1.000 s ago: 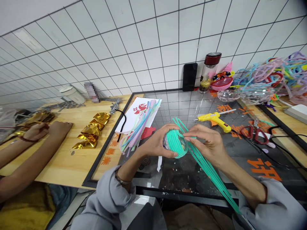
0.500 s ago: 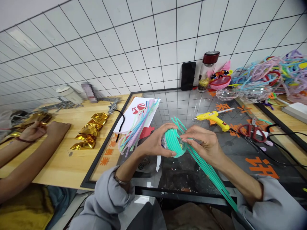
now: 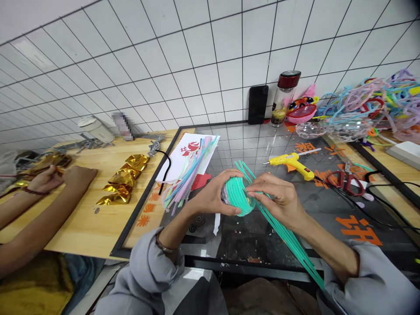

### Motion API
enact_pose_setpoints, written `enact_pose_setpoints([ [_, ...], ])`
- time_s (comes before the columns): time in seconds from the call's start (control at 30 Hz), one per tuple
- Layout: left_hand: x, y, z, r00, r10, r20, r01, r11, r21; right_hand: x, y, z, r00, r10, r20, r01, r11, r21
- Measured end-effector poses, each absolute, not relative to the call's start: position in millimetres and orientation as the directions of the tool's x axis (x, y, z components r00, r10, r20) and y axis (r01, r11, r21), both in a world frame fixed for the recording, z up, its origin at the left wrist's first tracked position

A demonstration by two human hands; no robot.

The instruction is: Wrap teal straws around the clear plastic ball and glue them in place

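My left hand (image 3: 212,192) is curled around a clear plastic ball (image 3: 252,202) whose side is wrapped in rows of green pipe cleaners (image 3: 236,197). The thumb and fingers press on the ball from below and above. At the ball's right edge, my right hand (image 3: 277,197) pinches what looks like the end of one green pipe cleaner between thumb and forefinger; the tip is mostly covered. Loose green pipe cleaners (image 3: 295,247) run in a bundle beneath my right hand, from above the ball down to the table's front edge.
A yellow glue gun (image 3: 292,162) and red-handled scissors (image 3: 346,181) lie to the right, with black cables. Pastel pipe cleaners (image 3: 190,170) rest on white paper (image 3: 173,162). A glass bottle (image 3: 282,103) and phone (image 3: 257,105) stand behind. Another person's hands (image 3: 65,179) work left, near gold foil (image 3: 127,177).
My right fingertips have shifted very slightly left against the ball's edge. The ball, my left hand and the other things stay where they were.
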State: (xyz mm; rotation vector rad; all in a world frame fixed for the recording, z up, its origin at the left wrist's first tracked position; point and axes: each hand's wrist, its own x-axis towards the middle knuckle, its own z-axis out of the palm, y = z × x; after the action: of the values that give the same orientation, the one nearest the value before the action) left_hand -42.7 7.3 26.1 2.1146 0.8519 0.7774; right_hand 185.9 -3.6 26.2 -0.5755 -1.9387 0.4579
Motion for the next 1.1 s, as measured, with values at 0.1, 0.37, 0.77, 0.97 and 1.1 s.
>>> enact_pose_setpoints([
  [0.1,-43.0,7.4,25.7,0.603,0.754,0.263,0.321,-0.53,0.784,185.8,-3.3,26.1,-0.377,0.569,0.731,0.193,0.82,-0.539],
  [0.37,-43.3,7.3,22.9,0.594,0.759,0.268,0.314,-0.525,0.791,185.8,-2.7,24.5,-0.391,0.56,0.731,0.197,0.826,-0.528],
  [0.77,-44.1,9.1,19.5,0.608,0.732,0.307,0.276,-0.558,0.783,186.0,-2.8,24.0,-0.393,0.574,0.718,0.201,0.816,-0.542],
  [0.97,-43.6,8.3,21.7,0.615,0.719,0.324,0.273,-0.58,0.768,185.9,-3.7,25.2,-0.395,0.573,0.718,0.207,0.817,-0.538],
  [1.1,-43.2,7.6,24.0,0.611,0.706,0.359,0.307,-0.629,0.715,185.2,-3.6,25.6,-0.39,0.579,0.717,0.208,0.813,-0.543],
])
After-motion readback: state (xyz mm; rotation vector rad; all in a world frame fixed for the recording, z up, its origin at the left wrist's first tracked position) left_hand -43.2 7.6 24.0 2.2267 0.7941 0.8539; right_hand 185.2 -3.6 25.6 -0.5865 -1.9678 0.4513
